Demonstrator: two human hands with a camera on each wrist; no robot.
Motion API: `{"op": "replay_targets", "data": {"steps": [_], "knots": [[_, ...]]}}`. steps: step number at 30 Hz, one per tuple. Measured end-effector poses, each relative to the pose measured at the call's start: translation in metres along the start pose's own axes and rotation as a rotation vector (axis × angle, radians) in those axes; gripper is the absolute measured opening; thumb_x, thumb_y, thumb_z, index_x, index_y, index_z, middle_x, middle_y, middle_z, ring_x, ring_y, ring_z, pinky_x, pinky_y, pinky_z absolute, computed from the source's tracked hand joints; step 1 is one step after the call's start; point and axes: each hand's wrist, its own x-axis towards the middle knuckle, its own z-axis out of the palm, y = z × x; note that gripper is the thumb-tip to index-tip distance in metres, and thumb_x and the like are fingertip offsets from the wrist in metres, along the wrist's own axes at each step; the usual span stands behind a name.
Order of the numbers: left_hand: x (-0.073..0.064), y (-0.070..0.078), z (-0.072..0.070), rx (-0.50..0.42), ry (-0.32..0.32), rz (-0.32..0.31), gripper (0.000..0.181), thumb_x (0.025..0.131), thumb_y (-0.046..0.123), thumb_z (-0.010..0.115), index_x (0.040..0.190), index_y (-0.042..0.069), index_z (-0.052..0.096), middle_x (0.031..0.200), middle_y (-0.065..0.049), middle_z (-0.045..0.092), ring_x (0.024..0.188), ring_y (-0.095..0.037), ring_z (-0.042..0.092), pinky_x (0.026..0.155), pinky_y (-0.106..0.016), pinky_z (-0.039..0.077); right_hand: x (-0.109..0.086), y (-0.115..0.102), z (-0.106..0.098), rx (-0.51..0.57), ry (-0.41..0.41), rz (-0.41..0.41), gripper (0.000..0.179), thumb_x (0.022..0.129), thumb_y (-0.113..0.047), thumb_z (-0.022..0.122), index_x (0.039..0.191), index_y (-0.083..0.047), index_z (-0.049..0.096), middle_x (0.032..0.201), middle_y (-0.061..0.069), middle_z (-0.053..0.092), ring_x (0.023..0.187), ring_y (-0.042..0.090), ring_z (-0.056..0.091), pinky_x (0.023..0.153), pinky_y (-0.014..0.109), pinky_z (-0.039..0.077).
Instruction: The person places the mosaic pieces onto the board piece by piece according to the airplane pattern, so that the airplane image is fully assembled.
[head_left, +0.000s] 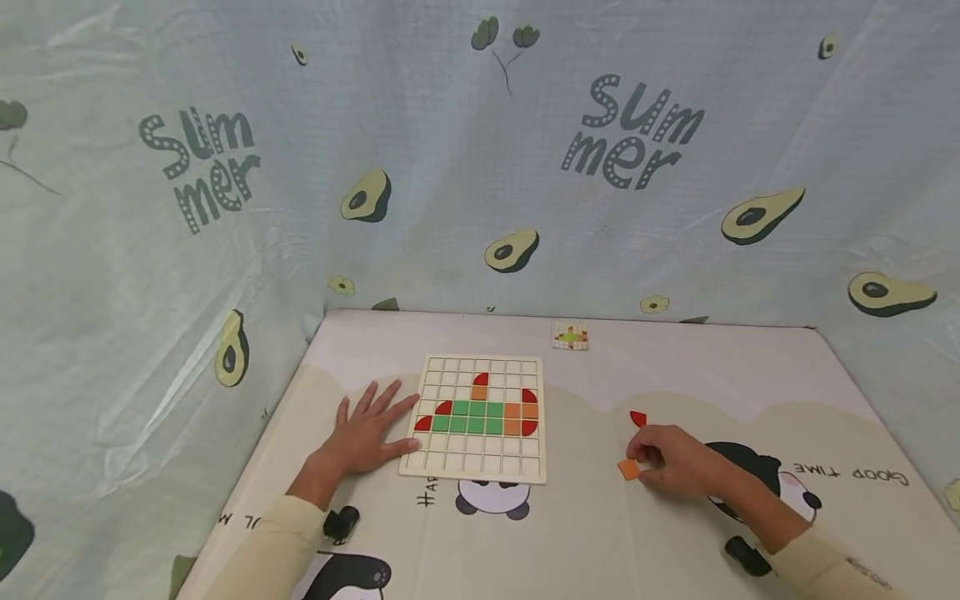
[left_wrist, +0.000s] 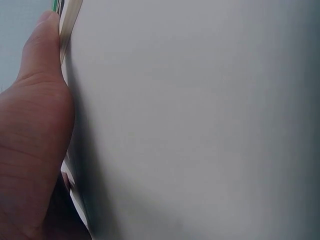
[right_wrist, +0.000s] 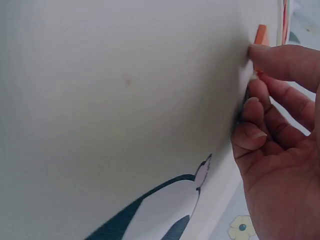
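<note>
A square cream grid board [head_left: 480, 468] lies on the table, with green, orange and red tiles set in its cells. My left hand [head_left: 367, 433] is spread flat at the board's left side, thumb and a fingertip at its edge. In the left wrist view the thumb [left_wrist: 42, 55] reaches along to that edge. Right of the board, my right hand [head_left: 671, 458] pinches an orange square tile [head_left: 628, 470] between thumb and finger, low over the tabletop. The right wrist view shows the orange tile [right_wrist: 261, 34] beyond the thumb. A red curved-edge tile [head_left: 638, 418] lies just past the right hand.
A small pattern card [head_left: 571, 337] lies near the table's back edge. The pale tablecloth [head_left: 540, 550] carries panda prints. Printed sheeting [head_left: 435, 125] walls the table at the back and both sides. A small black device [head_left: 341, 523] sits by the left wrist, another [head_left: 747, 556] by the right.
</note>
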Motion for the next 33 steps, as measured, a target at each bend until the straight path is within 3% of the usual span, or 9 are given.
{"op": "replay_targets", "data": {"steps": [11, 24, 33], "knots": [[0.002, 0.002, -0.002, 0.004, 0.003, 0.001, 0.078, 0.094, 0.059, 0.067, 0.16, 0.028, 0.042, 0.174, -0.012, 0.025, 0.16, -0.049, 0.015, 0.119, -0.081, 0.009, 0.008, -0.004, 0.004, -0.065, 0.028, -0.051, 0.017, 0.088, -0.004, 0.079, 0.098, -0.014, 0.069, 0.085, -0.013, 0.059, 0.077, -0.005, 0.048, 0.068, 0.019, 0.048], [0.0, 0.001, 0.001, -0.01, -0.004, 0.01, 0.078, 0.094, 0.061, 0.067, 0.16, 0.028, 0.042, 0.174, -0.012, 0.025, 0.16, -0.05, 0.014, 0.119, -0.081, 0.009, 0.034, -0.033, 0.02, -0.084, -0.009, 0.034, 0.013, 0.089, -0.012, 0.079, 0.1, -0.015, 0.071, 0.089, -0.013, 0.063, 0.082, -0.001, 0.052, 0.074, 0.02, 0.053], [0.0, 0.005, -0.004, -0.006, -0.02, 0.003, 0.079, 0.094, 0.061, 0.066, 0.16, 0.027, 0.041, 0.174, -0.013, 0.025, 0.16, -0.05, 0.015, 0.119, -0.081, 0.01, 0.055, -0.048, 0.032, -0.094, -0.017, 0.018, 0.013, 0.088, -0.012, 0.079, 0.099, -0.015, 0.072, 0.087, -0.013, 0.062, 0.08, 0.001, 0.052, 0.073, 0.02, 0.053]]}}
